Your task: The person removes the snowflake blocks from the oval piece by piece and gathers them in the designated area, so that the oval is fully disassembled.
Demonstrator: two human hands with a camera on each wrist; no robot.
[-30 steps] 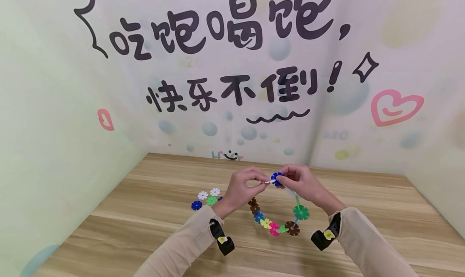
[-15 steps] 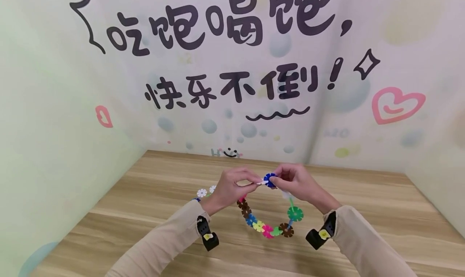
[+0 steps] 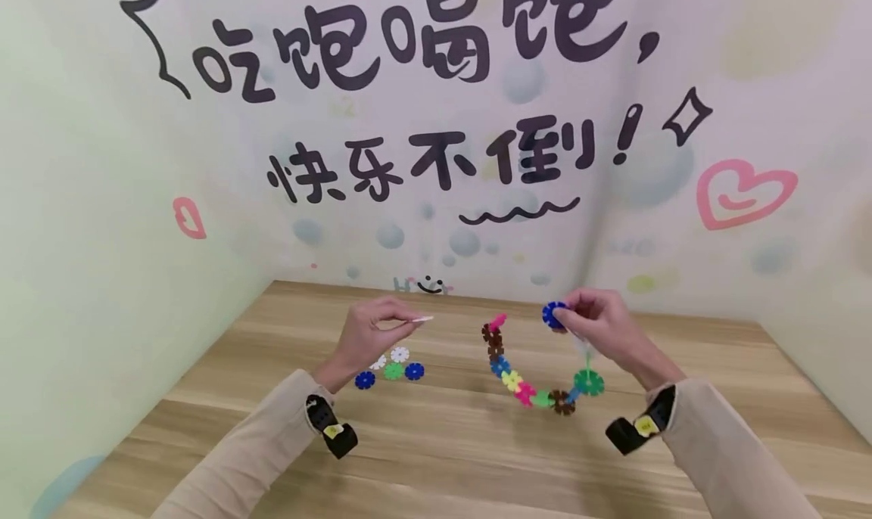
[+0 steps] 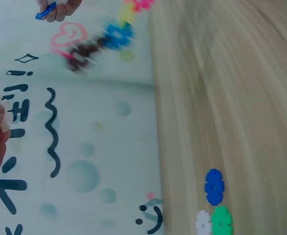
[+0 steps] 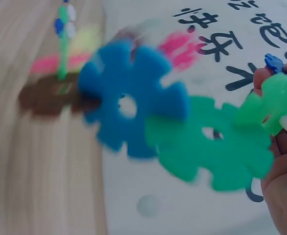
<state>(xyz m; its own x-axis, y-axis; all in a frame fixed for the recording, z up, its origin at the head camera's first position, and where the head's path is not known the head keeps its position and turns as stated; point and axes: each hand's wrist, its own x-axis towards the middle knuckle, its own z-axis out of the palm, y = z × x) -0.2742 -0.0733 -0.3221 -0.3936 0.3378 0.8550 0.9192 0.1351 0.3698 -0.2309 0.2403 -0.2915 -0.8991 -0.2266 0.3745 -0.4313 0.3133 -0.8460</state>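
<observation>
My left hand [image 3: 371, 336] pinches a white snowflake disc [image 3: 423, 319] between thumb and fingertips, held nearly edge-on above the table. Over to the right, my right hand [image 3: 608, 328] pinches a dark blue snowflake disc [image 3: 553, 315]. From that hand a curved chain of interlocked notched discs hangs down, with a green disc [image 3: 590, 383], a brown disc [image 3: 562, 402] and a yellow disc [image 3: 512, 380] among them. The chain's free end is a pink disc [image 3: 499, 321], between the two hands. Close up in the right wrist view are a blue disc [image 5: 133, 98] and a teal green disc [image 5: 211, 152], blurred.
Several loose discs lie on the wooden table [image 3: 436, 458] by the left wrist: a dark blue disc [image 3: 365, 380], a light green disc [image 3: 393, 371], another blue disc [image 3: 414, 371] and a white disc [image 3: 400, 354]. A printed cloth wall [image 3: 436, 254] stands behind the table.
The hands have moved apart, the left one leftward with the white disc and the right one rightward with the chain. White and dark blue discs, formerly together, are now separated; the loose discs are uncovered.
</observation>
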